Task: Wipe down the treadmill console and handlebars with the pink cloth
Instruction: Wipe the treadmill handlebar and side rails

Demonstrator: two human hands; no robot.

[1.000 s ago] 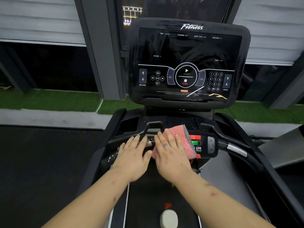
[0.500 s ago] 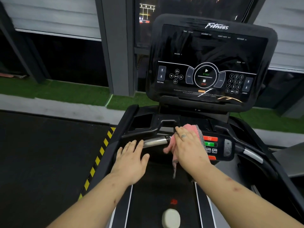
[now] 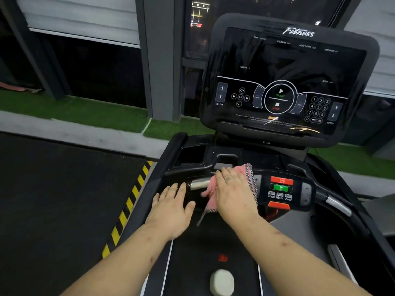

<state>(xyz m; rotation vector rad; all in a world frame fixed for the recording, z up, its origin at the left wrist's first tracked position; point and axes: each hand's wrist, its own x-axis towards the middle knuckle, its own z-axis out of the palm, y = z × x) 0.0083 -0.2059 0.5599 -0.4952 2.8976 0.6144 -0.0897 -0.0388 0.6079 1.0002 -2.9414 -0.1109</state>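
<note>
The black treadmill console [image 3: 286, 60] fills the upper right, its screen dark with white control markings. Below it runs the front handlebar [image 3: 198, 183], with a chrome sensor section showing between my hands. My right hand [image 3: 233, 195] lies flat over the pink cloth [image 3: 210, 189], pressing it onto the bar just left of the small button panel [image 3: 281, 192]. A corner of the cloth hangs down below the bar. My left hand [image 3: 173, 208] rests palm down on the bar's left part, fingers spread, holding nothing.
The treadmill belt [image 3: 205, 263] runs under my arms, with a white oval object [image 3: 221, 282] on it. Black floor mats with a yellow-black hazard strip [image 3: 126, 208] lie on the left. Green turf and grey pillars stand beyond. The right side rail [image 3: 342, 208] curves toward me.
The view has swung left, so the console now sits further right. The cloth slid left along the bar from the button panel onto the chrome section. My left hand stayed on the bar.
</note>
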